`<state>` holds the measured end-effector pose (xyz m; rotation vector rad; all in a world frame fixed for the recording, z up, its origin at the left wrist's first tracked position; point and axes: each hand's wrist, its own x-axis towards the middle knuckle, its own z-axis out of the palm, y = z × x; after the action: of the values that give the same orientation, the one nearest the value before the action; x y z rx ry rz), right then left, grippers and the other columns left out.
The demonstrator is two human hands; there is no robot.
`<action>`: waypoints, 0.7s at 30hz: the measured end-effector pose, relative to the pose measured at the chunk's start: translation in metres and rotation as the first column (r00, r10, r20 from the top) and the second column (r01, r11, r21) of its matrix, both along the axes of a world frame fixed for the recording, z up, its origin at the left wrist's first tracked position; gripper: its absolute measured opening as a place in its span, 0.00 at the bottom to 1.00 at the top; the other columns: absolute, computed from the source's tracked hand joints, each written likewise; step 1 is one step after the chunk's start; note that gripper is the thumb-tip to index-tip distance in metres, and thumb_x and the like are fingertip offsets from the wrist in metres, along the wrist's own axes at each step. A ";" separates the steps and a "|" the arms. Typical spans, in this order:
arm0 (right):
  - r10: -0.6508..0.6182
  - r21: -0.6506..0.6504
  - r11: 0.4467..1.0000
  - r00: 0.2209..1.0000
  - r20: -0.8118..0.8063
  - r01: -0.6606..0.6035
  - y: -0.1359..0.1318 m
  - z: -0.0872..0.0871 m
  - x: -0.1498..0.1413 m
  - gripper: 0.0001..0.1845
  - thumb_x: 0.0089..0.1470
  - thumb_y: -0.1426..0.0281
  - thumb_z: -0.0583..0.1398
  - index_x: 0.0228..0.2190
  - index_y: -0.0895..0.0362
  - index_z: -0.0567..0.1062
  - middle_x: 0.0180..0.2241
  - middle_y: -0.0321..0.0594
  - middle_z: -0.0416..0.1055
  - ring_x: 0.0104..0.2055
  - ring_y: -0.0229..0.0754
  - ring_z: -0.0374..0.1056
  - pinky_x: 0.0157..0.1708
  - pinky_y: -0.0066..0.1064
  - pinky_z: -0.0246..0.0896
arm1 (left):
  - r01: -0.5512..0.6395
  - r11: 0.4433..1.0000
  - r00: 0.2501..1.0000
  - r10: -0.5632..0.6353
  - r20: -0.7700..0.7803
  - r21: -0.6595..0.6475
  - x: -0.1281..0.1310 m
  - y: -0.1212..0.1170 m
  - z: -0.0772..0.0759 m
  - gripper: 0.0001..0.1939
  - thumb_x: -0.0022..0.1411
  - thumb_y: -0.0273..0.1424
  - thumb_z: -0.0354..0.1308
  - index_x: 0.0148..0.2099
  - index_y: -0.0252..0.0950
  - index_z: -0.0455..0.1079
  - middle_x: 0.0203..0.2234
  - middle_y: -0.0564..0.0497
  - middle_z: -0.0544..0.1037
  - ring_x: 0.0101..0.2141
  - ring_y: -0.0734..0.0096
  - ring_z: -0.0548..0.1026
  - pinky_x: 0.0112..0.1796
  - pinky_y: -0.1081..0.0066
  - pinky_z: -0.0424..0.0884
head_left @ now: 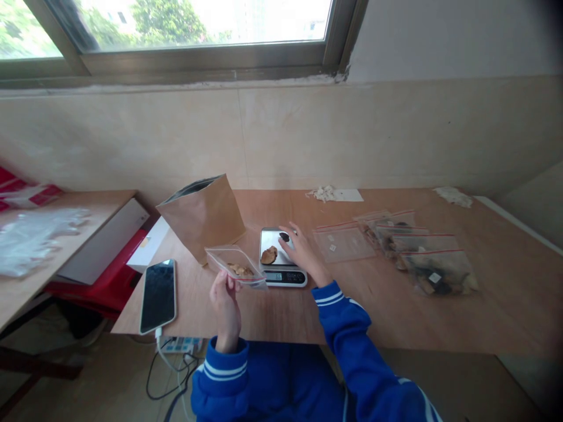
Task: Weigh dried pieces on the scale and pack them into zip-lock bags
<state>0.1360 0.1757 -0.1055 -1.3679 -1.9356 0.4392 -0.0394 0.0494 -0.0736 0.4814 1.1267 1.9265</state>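
My left hand (225, 298) is closed on the edge of a clear zip bag (235, 265) with a few brown pieces inside, held just left of a small digital scale (281, 258). On the scale's steel plate lie a brown piece (268, 255) and a small dark piece (284, 237). My right hand (301, 252) reaches over the right side of the scale, fingers loosely spread, fingertips next to the dark piece. It holds nothing that I can see.
A brown paper pouch (203, 215) stands open behind the bag. A phone (158, 295) lies at the table's left edge, on a cable. Several filled zip bags (413, 249) lie in a row to the right. White scraps (332, 194) sit near the wall.
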 end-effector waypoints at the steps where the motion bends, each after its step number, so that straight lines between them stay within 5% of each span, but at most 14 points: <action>1: 0.031 -0.008 1.000 0.999 0.027 -0.030 0.002 -0.008 0.003 0.17 0.58 0.69 0.58 0.49 0.56 0.73 0.56 0.52 0.62 0.59 0.52 0.59 0.59 0.47 0.54 | 0.011 1.000 1.000 -0.011 -0.012 -0.002 0.000 0.000 0.000 0.19 0.56 0.37 0.59 0.22 0.37 0.55 0.17 0.59 0.58 0.21 0.77 0.59 0.25 0.76 0.60; 6: 0.071 0.009 0.997 0.997 -0.017 -0.071 0.003 -0.017 0.011 0.12 0.59 0.75 0.54 0.41 0.57 0.76 0.42 0.46 0.69 0.47 0.45 0.67 0.49 0.38 0.62 | 0.068 0.998 0.994 -0.068 -0.086 0.003 0.000 -0.001 -0.002 0.19 0.60 0.38 0.56 0.22 0.37 0.55 0.17 0.58 0.58 0.21 0.77 0.60 0.26 0.75 0.60; 15: 0.007 -0.035 0.999 0.988 -0.157 -0.013 -0.001 -0.009 0.012 0.12 0.59 0.76 0.54 0.36 0.58 0.79 0.39 0.44 0.72 0.42 0.43 0.69 0.46 0.36 0.62 | 0.123 0.991 0.975 -0.129 -0.181 -0.044 -0.001 -0.001 -0.006 0.20 0.62 0.40 0.54 0.22 0.37 0.54 0.17 0.57 0.58 0.22 0.76 0.60 0.27 0.74 0.60; 21: 0.024 -0.075 0.996 0.977 -0.212 -0.041 -0.013 0.021 0.002 0.10 0.57 0.75 0.58 0.34 0.58 0.81 0.36 0.42 0.73 0.34 0.39 0.68 0.39 0.31 0.61 | 0.127 0.991 0.973 -0.133 -0.187 -0.045 0.000 -0.002 -0.007 0.20 0.63 0.39 0.53 0.22 0.38 0.54 0.16 0.57 0.59 0.21 0.75 0.60 0.27 0.74 0.60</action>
<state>0.1379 0.1631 -0.0848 -1.2847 -1.7841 0.6565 -0.0390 0.0472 -0.0808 0.7154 1.2143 1.7743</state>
